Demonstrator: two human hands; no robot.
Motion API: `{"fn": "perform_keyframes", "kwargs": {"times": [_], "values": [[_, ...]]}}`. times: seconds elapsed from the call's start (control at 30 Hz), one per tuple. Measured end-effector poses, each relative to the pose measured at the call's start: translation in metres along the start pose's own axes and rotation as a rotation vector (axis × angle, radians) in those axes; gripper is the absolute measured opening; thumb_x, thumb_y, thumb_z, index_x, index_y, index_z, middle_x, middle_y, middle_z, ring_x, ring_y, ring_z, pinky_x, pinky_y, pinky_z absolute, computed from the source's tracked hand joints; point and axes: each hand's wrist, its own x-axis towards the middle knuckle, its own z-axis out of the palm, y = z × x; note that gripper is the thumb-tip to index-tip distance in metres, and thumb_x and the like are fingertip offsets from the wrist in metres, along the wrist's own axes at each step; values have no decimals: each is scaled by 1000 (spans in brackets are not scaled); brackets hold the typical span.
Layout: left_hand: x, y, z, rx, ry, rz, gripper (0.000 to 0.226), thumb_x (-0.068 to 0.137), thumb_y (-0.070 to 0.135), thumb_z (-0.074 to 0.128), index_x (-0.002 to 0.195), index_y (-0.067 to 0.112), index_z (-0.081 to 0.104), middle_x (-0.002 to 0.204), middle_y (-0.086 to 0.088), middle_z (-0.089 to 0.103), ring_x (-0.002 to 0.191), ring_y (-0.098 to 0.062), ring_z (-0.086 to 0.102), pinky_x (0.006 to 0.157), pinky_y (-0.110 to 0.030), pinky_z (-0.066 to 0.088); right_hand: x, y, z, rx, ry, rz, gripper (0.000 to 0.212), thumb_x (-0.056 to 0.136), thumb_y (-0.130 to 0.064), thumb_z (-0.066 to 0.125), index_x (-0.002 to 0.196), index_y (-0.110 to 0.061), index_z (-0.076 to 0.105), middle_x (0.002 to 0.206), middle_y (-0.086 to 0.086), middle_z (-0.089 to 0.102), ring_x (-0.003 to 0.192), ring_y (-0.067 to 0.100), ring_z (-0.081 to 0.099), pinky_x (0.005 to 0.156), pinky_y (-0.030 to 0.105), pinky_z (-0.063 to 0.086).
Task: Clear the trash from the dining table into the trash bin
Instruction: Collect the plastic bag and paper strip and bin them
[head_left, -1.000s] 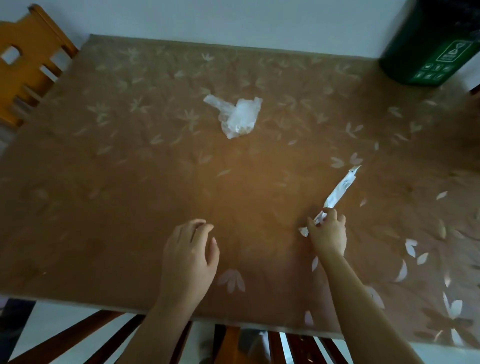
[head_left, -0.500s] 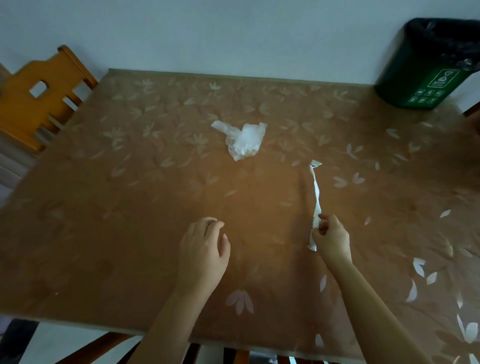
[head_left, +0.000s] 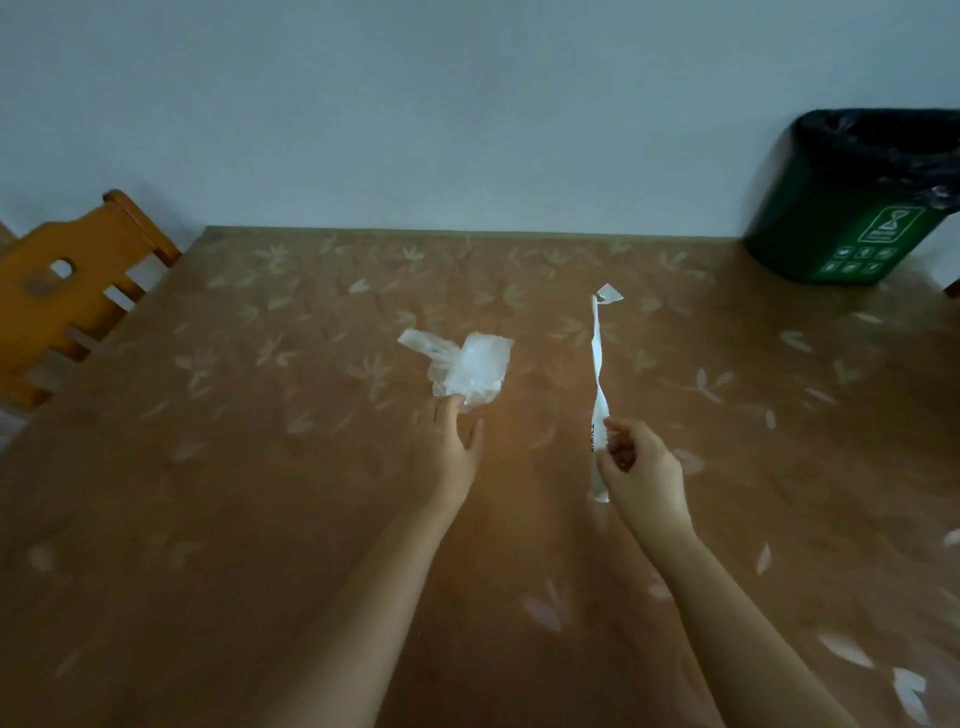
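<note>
Brown dining table (head_left: 208, 519) is carrying a crumpled plastic bag (head_left: 470, 371) at its middle, with a paper wrapper (head_left: 598, 364) lifted just beside it. Gathering the bag probably means closing over its bulk, not its loose tail. The left hand (head_left: 447, 452) is reaching, fingers uncurled, touching its near edge; the right hand (head_left: 641, 475) is pinching the wrapper upright. The trash bin (head_left: 852, 208) is waiting far right.
</note>
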Motion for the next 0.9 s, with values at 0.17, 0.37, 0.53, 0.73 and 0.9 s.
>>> {"fn": "perform_keyframes", "kwargs": {"times": [0.17,0.37,0.53,0.73,0.9], "values": [[43,-1,45,-66,-48,-154,37,80,25,67,108,4,57,108,-15,60,97,-30,55,78,-37,44,39,13,11,61,14,-5,32,80,1,57,110,-12,58,81,-3,56,72,5,54,63,3,40],[75,15,79,-74,25,-185,39,76,20,71,107,1,57,103,-17,62,98,-33,54,83,-37,37,66,33,22,125,23,8,33,80,2,57,109,-14,57,81,-1,56,71,7,54,64,4,41],[88,17,82,-135,83,-215,14,82,10,62,92,1,59,91,-11,62,82,-24,57,66,-17,30,70,43,21,148,37,49,33,80,1,57,109,-14,57,82,-2,56,71,9,53,62,5,42],[78,16,70,-266,66,-234,4,84,3,55,83,4,58,82,-3,59,73,-13,51,64,-6,37,57,39,13,121,31,60,31,81,1,56,109,-14,57,78,-5,54,68,10,53,61,13,45],[47,16,38,-379,66,-303,5,85,6,57,87,10,58,78,5,57,73,-9,52,64,-3,36,30,26,1,113,41,82,31,81,0,57,109,-14,57,79,-4,55,68,10,54,63,12,46]]}}
